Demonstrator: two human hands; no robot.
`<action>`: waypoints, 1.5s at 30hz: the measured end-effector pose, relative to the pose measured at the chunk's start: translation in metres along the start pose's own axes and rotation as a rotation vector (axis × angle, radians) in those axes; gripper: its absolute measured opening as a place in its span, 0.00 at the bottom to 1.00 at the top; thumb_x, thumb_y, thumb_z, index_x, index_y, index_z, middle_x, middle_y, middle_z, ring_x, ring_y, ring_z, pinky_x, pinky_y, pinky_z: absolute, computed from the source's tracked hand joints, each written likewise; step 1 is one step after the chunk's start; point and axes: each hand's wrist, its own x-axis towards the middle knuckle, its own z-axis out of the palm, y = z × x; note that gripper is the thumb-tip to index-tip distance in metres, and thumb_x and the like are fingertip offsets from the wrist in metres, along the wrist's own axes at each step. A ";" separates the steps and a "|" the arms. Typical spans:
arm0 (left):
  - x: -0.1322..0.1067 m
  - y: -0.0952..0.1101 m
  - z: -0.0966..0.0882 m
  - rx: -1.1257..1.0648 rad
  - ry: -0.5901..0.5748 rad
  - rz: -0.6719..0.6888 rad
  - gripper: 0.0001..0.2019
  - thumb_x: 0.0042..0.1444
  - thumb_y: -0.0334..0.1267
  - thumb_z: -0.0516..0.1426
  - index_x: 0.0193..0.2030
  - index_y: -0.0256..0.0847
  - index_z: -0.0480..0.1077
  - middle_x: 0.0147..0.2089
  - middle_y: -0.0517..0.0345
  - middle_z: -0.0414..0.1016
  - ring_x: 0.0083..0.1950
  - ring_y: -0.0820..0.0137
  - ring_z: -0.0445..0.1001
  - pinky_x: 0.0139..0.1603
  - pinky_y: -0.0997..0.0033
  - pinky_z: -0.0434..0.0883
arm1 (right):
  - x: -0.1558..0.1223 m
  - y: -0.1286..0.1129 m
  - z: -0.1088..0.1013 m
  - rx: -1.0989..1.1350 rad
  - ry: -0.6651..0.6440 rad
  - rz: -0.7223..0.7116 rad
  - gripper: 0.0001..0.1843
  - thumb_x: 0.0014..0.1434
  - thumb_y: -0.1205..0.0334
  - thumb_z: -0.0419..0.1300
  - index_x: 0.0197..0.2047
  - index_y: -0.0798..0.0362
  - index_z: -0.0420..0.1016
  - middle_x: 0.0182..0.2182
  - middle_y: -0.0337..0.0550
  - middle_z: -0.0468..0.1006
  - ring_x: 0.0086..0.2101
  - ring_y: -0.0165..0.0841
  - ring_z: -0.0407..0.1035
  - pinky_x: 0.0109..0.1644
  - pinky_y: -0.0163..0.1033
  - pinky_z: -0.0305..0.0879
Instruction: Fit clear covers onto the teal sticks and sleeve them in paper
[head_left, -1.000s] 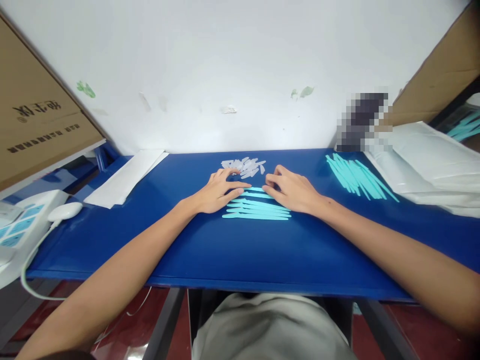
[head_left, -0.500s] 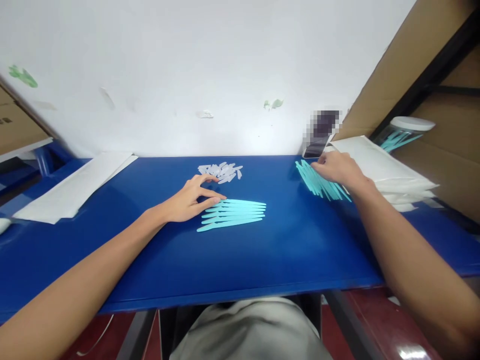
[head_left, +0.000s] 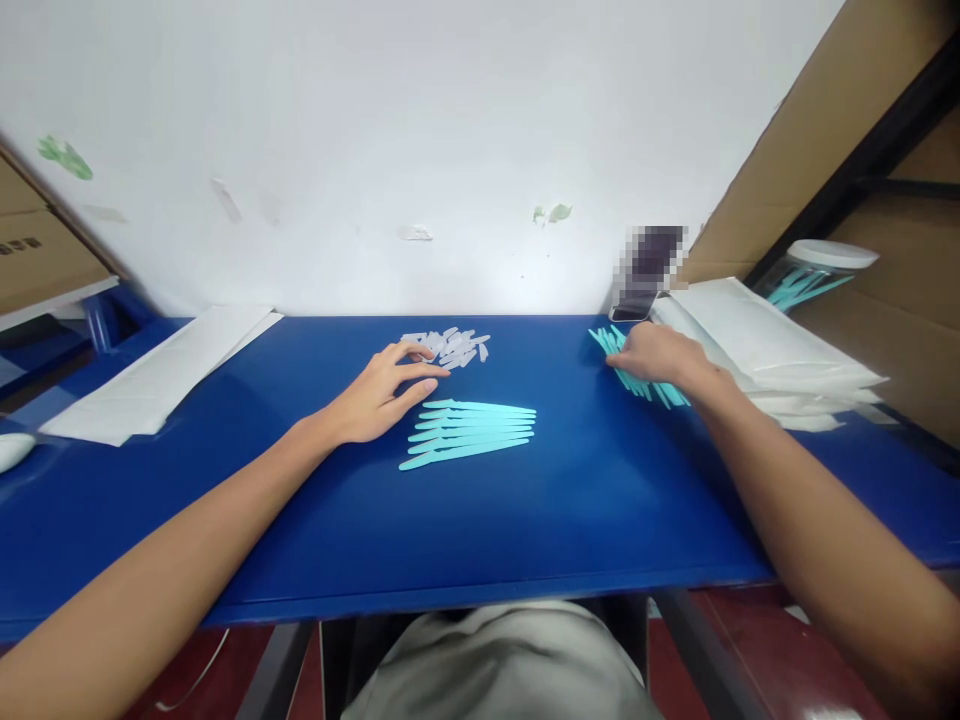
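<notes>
Several slim turquoise eyebrow razors [head_left: 480,422] lie side by side in a fanned row on the blue tabletop, their handles pointing right. My left hand [head_left: 386,395] hovers just behind the row's left end, its fingers apart and holding nothing. Past its fingertips is a loose pile of small translucent white blade covers [head_left: 454,348]. At the right, my right hand [head_left: 656,352] reaches over a heap of more turquoise razors [head_left: 637,385]. Its fingers are curled together on the heap; what sits between them is hidden by the hand.
A phone [head_left: 646,275] leans against the white wall behind the heap. Stacked white plastic packets [head_left: 795,345] lie at the right, near a lidded clear jar [head_left: 817,270] with turquoise sticks inside. White sheets [head_left: 172,375] rest at the left, with a cardboard box [head_left: 45,250] beyond.
My left hand has drawn back from the row's upper left end, its fingers now off the razors. My right hand has shifted slightly left and lower over the heap.
</notes>
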 end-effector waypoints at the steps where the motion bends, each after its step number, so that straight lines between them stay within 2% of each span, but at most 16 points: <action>1: 0.000 0.000 0.000 0.010 0.005 0.000 0.22 0.73 0.53 0.45 0.61 0.52 0.74 0.65 0.50 0.65 0.67 0.53 0.63 0.68 0.44 0.60 | -0.002 -0.002 0.000 -0.005 0.005 -0.001 0.18 0.61 0.45 0.59 0.33 0.53 0.76 0.40 0.55 0.80 0.39 0.46 0.75 0.37 0.45 0.66; 7: -0.001 0.000 -0.001 0.048 0.002 0.012 0.22 0.73 0.52 0.45 0.60 0.49 0.75 0.64 0.48 0.66 0.67 0.53 0.63 0.67 0.44 0.60 | -0.011 -0.017 -0.001 -0.062 0.052 -0.001 0.15 0.60 0.50 0.61 0.36 0.54 0.77 0.41 0.58 0.80 0.42 0.49 0.76 0.38 0.45 0.66; 13: -0.001 0.001 -0.003 0.071 -0.010 0.022 0.23 0.73 0.52 0.44 0.59 0.48 0.75 0.63 0.48 0.66 0.66 0.54 0.63 0.67 0.44 0.59 | -0.021 -0.025 -0.005 -0.037 0.033 -0.063 0.14 0.58 0.51 0.61 0.31 0.53 0.78 0.37 0.55 0.81 0.39 0.48 0.76 0.36 0.45 0.64; 18: 0.000 0.002 -0.004 0.081 -0.007 0.016 0.23 0.73 0.52 0.44 0.59 0.47 0.75 0.63 0.47 0.67 0.65 0.54 0.64 0.66 0.45 0.60 | -0.042 -0.041 -0.008 -0.049 0.023 -0.265 0.13 0.57 0.52 0.62 0.26 0.50 0.76 0.30 0.52 0.80 0.35 0.46 0.76 0.34 0.44 0.62; 22: 0.000 0.002 -0.003 0.090 -0.003 0.006 0.23 0.73 0.52 0.44 0.58 0.47 0.75 0.62 0.47 0.67 0.65 0.54 0.64 0.65 0.46 0.61 | -0.060 -0.061 -0.006 -0.134 0.078 -0.448 0.11 0.59 0.55 0.59 0.28 0.51 0.76 0.30 0.54 0.80 0.33 0.48 0.76 0.33 0.44 0.60; 25: 0.000 0.002 -0.002 0.091 -0.001 0.012 0.24 0.73 0.52 0.43 0.59 0.46 0.75 0.62 0.47 0.67 0.64 0.55 0.64 0.66 0.47 0.61 | -0.069 -0.071 -0.005 -0.139 0.083 -0.531 0.12 0.61 0.57 0.56 0.30 0.51 0.76 0.30 0.54 0.80 0.32 0.48 0.75 0.34 0.45 0.58; 32: -0.001 0.005 -0.002 0.081 -0.014 0.039 0.23 0.74 0.52 0.44 0.60 0.45 0.75 0.62 0.47 0.67 0.64 0.56 0.64 0.66 0.48 0.60 | -0.069 -0.071 -0.005 0.033 0.039 -0.626 0.08 0.59 0.58 0.56 0.30 0.49 0.72 0.30 0.46 0.79 0.29 0.39 0.71 0.30 0.41 0.52; 37: -0.002 0.012 -0.003 0.057 -0.119 0.068 0.23 0.72 0.55 0.47 0.60 0.50 0.76 0.65 0.48 0.66 0.67 0.52 0.61 0.68 0.45 0.58 | -0.067 -0.065 -0.008 0.154 -0.076 -0.713 0.07 0.56 0.57 0.58 0.29 0.49 0.72 0.26 0.40 0.76 0.26 0.34 0.66 0.29 0.39 0.53; 41: -0.002 0.017 -0.002 0.053 -0.177 0.079 0.25 0.70 0.59 0.49 0.61 0.51 0.76 0.66 0.48 0.65 0.66 0.49 0.61 0.67 0.42 0.58 | -0.064 -0.069 -0.001 0.241 -0.022 -0.784 0.09 0.59 0.56 0.56 0.32 0.49 0.74 0.27 0.39 0.75 0.27 0.33 0.66 0.31 0.39 0.54; 45: -0.001 0.022 0.000 0.080 -0.187 0.112 0.25 0.68 0.61 0.51 0.62 0.52 0.75 0.68 0.47 0.64 0.66 0.48 0.62 0.65 0.43 0.59 | -0.063 -0.079 0.012 0.319 0.049 -0.854 0.13 0.64 0.54 0.54 0.38 0.51 0.76 0.33 0.43 0.78 0.31 0.35 0.68 0.35 0.39 0.58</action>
